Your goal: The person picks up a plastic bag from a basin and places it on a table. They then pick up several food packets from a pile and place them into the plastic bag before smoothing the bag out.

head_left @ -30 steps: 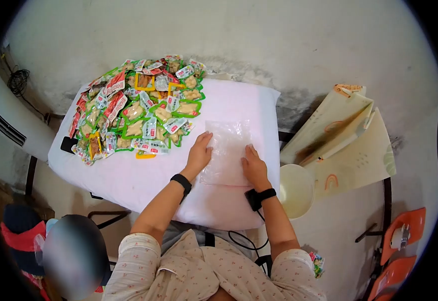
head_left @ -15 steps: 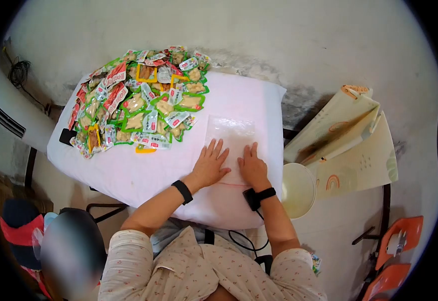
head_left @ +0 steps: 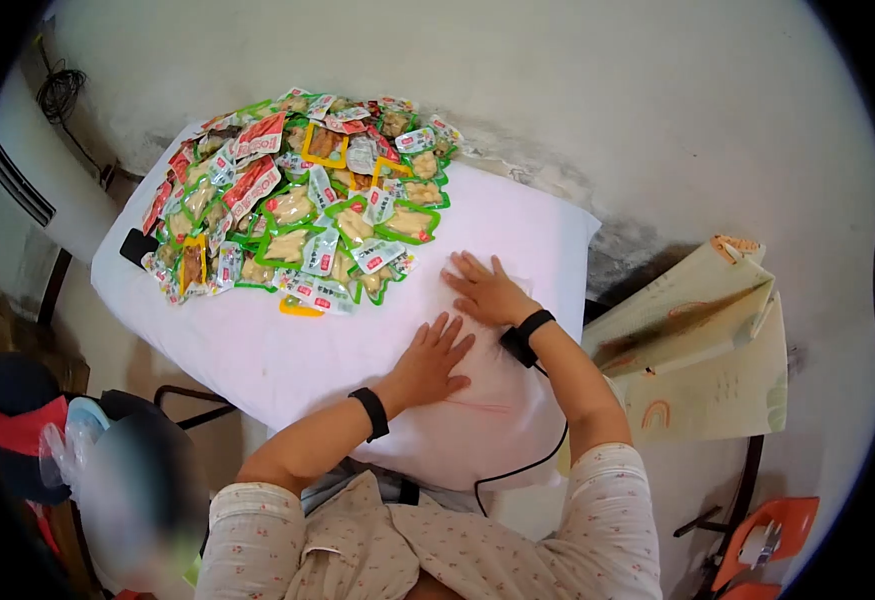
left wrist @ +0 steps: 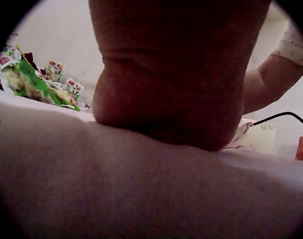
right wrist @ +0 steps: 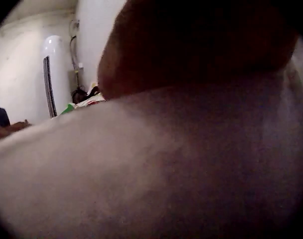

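Note:
A clear, flat plastic bag [head_left: 489,382] with a thin red line near its near edge lies on the white-covered table [head_left: 287,360], largely hidden by my hands. My left hand [head_left: 427,366] rests palm down over its left side, fingers spread. Farther up and to the right, my right hand [head_left: 493,293] lies flat with its fingers pointing left toward the pile. In the left wrist view, the heel of the left hand [left wrist: 166,99] presses on the white cloth. The right wrist view shows the right hand [right wrist: 191,45] dark and close over the surface.
A heap of sealed snack packets [head_left: 307,220] covers the table's far left. To the right stand a folded patterned panel [head_left: 697,350] and orange seats [head_left: 767,540]. A black cable [head_left: 527,470] hangs from the right wrist. A blurred person [head_left: 142,490] is at lower left.
Both hands went from holding the bag's sides to lying flat on it. The right hand has since moved up and left across the bag. The head view has shifted.

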Demonstrator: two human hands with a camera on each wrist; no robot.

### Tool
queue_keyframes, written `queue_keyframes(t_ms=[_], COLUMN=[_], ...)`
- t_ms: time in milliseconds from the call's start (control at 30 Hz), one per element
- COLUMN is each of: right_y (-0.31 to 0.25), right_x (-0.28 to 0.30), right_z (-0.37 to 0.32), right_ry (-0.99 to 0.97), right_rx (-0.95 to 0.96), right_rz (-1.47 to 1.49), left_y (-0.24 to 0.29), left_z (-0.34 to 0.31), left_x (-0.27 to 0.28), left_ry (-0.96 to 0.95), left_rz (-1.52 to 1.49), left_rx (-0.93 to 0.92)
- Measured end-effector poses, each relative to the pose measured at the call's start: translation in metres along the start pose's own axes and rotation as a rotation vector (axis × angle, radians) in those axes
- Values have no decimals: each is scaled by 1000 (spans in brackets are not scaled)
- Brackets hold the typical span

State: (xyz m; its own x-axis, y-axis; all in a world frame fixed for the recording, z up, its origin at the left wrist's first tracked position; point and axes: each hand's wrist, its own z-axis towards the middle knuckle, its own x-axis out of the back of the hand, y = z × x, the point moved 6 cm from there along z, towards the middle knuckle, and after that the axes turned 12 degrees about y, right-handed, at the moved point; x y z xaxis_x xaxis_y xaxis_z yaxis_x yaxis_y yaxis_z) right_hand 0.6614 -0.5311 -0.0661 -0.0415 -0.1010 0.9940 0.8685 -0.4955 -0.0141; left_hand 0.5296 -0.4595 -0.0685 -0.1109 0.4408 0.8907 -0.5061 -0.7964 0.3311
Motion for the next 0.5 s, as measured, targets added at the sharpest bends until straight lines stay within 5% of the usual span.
queue_keyframes(t_ms=[200, 300, 400, 500], right_y=[74, 55, 12, 40], right_x=[15, 30, 22, 13], right_z=[-17, -54, -84, -108], right_ry=[-60, 54, -112, 1], right_rx=[-515, -384, -264, -473], right_rz=[-28, 32, 53, 58], left_y=[1, 1, 3, 1], left_z=[-1, 0, 1, 0], left_x=[1, 0, 2, -1], left_ry=[40, 12, -5, -26], left_rz=[19, 4, 31, 32], left_rx=[-13, 9, 6, 11])
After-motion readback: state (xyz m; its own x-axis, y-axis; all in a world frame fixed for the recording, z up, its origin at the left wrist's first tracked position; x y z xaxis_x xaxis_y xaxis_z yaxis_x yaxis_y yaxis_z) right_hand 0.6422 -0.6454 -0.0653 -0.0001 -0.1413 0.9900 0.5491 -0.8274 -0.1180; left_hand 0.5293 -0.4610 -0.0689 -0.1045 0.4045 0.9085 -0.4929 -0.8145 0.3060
